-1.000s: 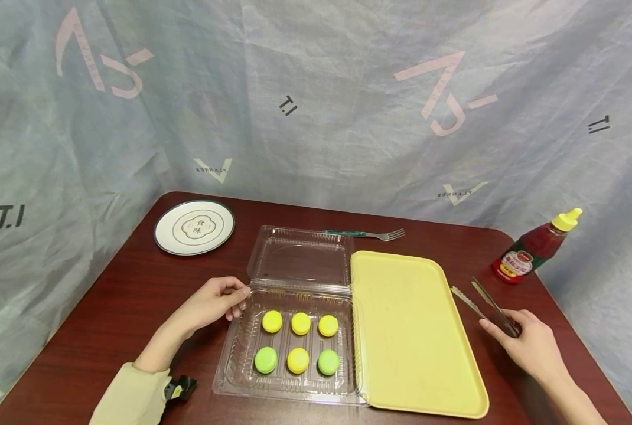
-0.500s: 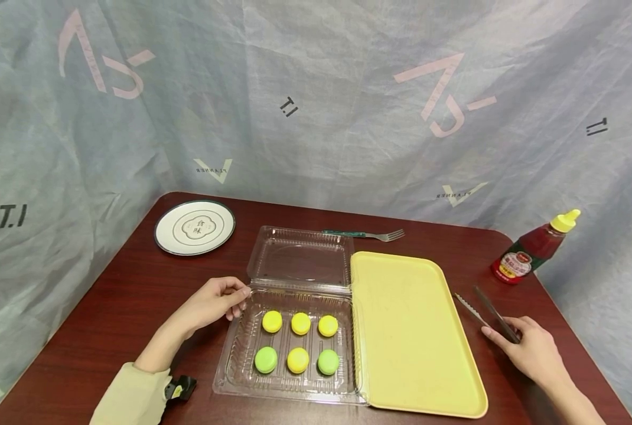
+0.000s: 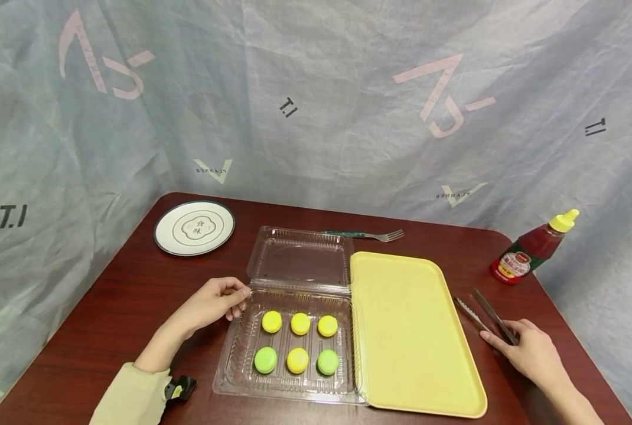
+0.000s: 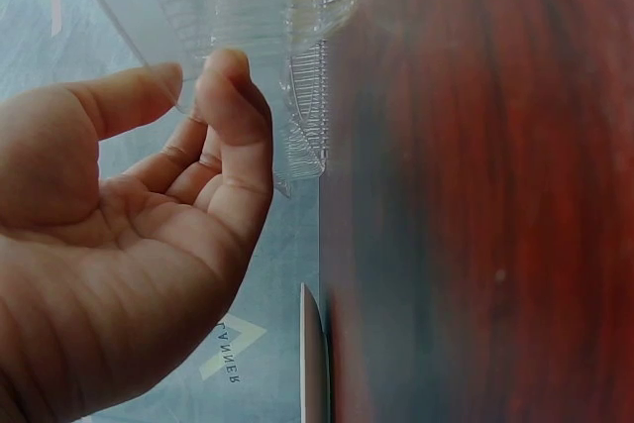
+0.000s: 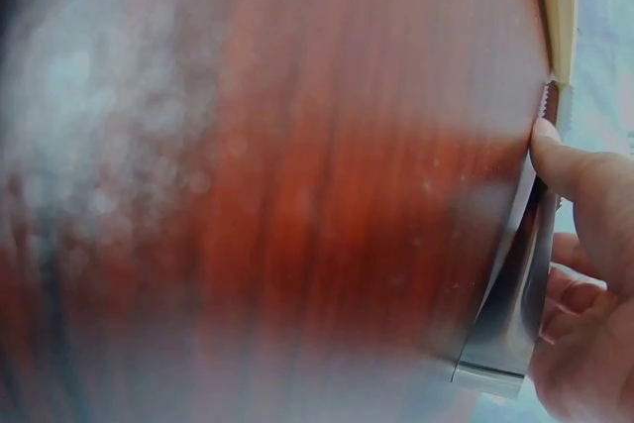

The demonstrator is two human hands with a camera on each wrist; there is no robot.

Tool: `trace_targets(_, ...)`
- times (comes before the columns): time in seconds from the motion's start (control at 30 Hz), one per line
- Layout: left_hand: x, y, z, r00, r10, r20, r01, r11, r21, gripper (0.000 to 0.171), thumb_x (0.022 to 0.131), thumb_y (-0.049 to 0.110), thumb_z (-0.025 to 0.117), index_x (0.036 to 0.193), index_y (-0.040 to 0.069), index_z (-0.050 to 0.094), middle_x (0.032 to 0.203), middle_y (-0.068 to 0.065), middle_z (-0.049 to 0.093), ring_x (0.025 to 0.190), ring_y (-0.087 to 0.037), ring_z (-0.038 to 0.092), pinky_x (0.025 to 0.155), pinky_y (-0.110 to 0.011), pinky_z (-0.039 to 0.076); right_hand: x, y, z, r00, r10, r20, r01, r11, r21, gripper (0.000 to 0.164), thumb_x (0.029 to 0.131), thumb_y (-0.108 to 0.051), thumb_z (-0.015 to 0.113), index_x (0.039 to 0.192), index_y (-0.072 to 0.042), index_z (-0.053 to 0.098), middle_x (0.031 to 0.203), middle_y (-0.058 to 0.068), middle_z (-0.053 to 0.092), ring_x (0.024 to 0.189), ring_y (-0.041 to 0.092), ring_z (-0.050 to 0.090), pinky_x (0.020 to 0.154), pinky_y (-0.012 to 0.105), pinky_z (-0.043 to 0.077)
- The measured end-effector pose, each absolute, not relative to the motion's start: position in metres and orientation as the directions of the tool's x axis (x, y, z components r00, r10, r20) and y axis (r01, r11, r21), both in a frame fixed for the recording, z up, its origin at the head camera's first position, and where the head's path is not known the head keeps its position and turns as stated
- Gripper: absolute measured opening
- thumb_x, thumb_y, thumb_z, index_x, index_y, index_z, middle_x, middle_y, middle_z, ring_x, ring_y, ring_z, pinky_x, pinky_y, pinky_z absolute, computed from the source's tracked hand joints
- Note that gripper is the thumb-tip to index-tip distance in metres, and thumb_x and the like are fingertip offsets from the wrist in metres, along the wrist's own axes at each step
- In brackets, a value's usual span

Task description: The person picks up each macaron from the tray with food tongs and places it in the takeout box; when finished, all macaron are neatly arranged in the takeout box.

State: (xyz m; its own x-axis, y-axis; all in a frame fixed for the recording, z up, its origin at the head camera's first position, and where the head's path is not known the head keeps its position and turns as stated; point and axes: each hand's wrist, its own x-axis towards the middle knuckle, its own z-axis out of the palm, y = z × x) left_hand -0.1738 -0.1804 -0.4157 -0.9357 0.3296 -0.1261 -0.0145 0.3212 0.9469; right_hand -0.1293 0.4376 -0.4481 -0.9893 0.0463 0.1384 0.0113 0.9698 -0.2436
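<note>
A clear plastic clamshell box [image 3: 289,397] lies open on the table, its lid [image 3: 302,260] folded back. Inside are several yellow macarons [image 3: 300,323] and two green macarons [image 3: 265,360], in two rows. My left hand [image 3: 212,302] pinches the box at its left edge near the hinge, between thumb and forefinger. At the right, my right hand [image 3: 531,351] holds metal tongs [image 3: 495,317], thumb on one arm and fingers on the other. The tongs' arms stand apart with nothing between them, and in the right wrist view the tongs [image 5: 510,319] appear close to the tabletop.
A yellow tray [image 3: 411,336] adjoins the box's right side, left of the tongs. Behind are a fork [image 3: 371,235] with a green handle and, at back left, a white plate [image 3: 178,236]. A red sauce bottle [image 3: 528,254] with a yellow cap stands at the right edge.
The tongs have come slightly lower and nearer to me, with their tips farther down in the head view. The left hand, the box and the macarons have stayed in place.
</note>
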Motion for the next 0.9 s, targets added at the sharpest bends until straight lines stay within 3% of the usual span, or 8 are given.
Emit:
trace_targets(0.43, -0.174, -0.181, -0.416, -0.935, 0.33, -0.126, -0.016, 0.318, 0.948, 0.021, 0.102, 0.014, 0.058, 0.107, -0.006, 0.063, 0.078, -0.008, 0.061, 0.068, -0.017, 0.058, 0.06, -0.027, 0.051, -0.131, 0.437, -0.443, -0.994, 0.062, 0.089, 0.039, 0.971, -0.238, 0.072, 0.084, -0.054, 0.076, 0.109, 0.012, 0.066, 0.094, 0.024, 0.062, 0.082, 0.038, 0.06, 0.068, 0.057, 0.049)
trace_targets(0.63, -0.175, -0.182, -0.416, -0.934, 0.332, -0.132, -0.02, 0.323, 0.946, 0.022, 0.102, 0.015, 0.058, 0.107, -0.006, 0.063, 0.079, -0.008, 0.061, 0.068, -0.017, 0.058, 0.06, -0.027, 0.051, -0.131, 0.435, -0.44, -0.992, 0.053, 0.113, 0.024, 0.97, -0.241, 0.067, 0.082, -0.052, 0.078, 0.106, 0.01, 0.068, 0.09, 0.018, 0.062, 0.077, 0.033, 0.06, 0.064, 0.053, 0.049)
trace_targets(0.9, -0.175, -0.183, -0.416, -0.929, 0.341, -0.145, -0.03, 0.32, 0.947, 0.023, 0.103, 0.016, 0.057, 0.107, -0.005, 0.063, 0.079, -0.008, 0.06, 0.069, -0.018, 0.058, 0.06, -0.026, 0.051, -0.138, 0.43, -0.425, -0.987, 0.074, 0.146, 0.039, 0.972, -0.23, 0.074, 0.086, -0.055, 0.072, 0.113, 0.013, 0.064, 0.105, 0.033, 0.06, 0.09, 0.046, 0.059, 0.073, 0.063, 0.047)
